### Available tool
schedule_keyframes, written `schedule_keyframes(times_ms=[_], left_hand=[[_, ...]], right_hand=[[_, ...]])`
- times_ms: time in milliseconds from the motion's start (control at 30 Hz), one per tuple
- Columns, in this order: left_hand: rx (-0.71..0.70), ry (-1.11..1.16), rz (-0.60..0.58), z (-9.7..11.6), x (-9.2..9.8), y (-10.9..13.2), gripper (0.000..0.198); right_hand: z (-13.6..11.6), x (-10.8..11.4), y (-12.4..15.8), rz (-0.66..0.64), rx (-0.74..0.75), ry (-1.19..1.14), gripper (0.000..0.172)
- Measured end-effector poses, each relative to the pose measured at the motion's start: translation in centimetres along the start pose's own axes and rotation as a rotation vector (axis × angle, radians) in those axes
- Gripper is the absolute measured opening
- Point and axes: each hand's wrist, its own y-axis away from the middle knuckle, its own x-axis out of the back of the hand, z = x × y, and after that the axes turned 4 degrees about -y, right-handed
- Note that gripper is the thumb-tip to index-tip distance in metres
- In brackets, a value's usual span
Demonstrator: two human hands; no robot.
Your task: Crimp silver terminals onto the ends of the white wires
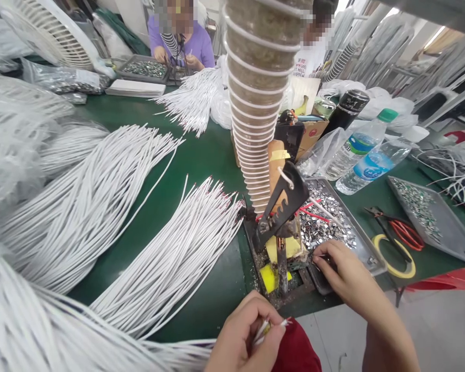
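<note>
My left hand (248, 333) is closed around a white cable (260, 331) at the bottom centre, its thin stripped wire ends poking out past the thumb. My right hand (343, 268) has thumb and forefinger pinched over a small dark tray (321, 281); whatever lies between those fingertips is too small to make out. Just left of it stands a soldering fixture (282, 248) with a black toothed bracket (284, 204) and yellow pads. Behind my right hand, a grey tray (366, 245) carries many small shiny metal parts (321, 214).
Bundles of white cables (174, 253) cover the left of the green table (201, 157). A ribbed extraction hose (259, 98) hangs over the fixture. Rightward are water bottles (372, 165), pliers (391, 232), a tape roll (395, 258) and a parts tray (445, 227). Two people sit opposite.
</note>
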Motion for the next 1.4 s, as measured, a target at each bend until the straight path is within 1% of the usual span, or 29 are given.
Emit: schedule_keyframes(times_ms=[100,200,333,400,467,533,600,700,833,933,1100,1267,1400], left_hand=[[0.004,0.009,0.025,0.6,0.3,0.1,0.018],[-0.036,0.007,0.057,1.2,0.5,0.1,0.018],[-0.121,0.031,0.112,1.4,0.5,-0.4,0.022],[-0.170,0.042,0.123,1.1,0.3,-0.6,0.024],[-0.219,0.067,0.101,0.7,0.1,-0.8,0.024],[-0.198,0.132,0.074,0.7,-0.2,-0.8,0.024],[-0.107,0.213,0.074,1.3,-0.5,-0.7,0.023],[0.013,0.296,0.115,2.7,-0.7,-0.6,0.024],[0.078,0.353,0.140,4.0,-0.6,-0.8,0.034],[0.095,0.396,0.135,4.2,-0.5,-1.0,0.040],[0.074,0.423,0.121,4.0,-0.5,-1.4,0.039],[0.067,0.432,0.125,3.7,-0.3,-1.7,0.034],[0.063,0.439,0.112,4.1,-0.2,-1.7,0.032]], right_hand=[[-1.1,0.0,0.7,0.103,0.018,-0.012,0.013],[-3.4,-0.2,2.2,0.175,0.061,-0.126,0.010],[-6.8,-1.2,3.8,0.113,0.194,-0.351,0.016],[-7.8,-1.8,4.2,0.105,0.237,-0.401,0.016],[-8.4,-2.4,4.2,0.115,0.257,-0.423,0.014],[-8.7,-2.7,4.1,0.129,0.268,-0.437,0.014],[-8.8,-2.9,4.1,0.137,0.281,-0.458,0.015],[-8.8,-2.9,4.3,0.144,0.290,-0.487,0.020],[-8.1,-2.9,5.3,0.191,0.266,-0.366,0.021],[-7.5,-3.1,5.9,0.219,0.294,-0.294,0.024],[-7.3,-3.9,6.1,0.294,0.343,-0.243,0.021],[-7.8,-3.9,5.6,0.345,0.359,-0.184,0.022],[-8.7,-3.9,5.3,0.379,0.365,-0.166,0.021]])
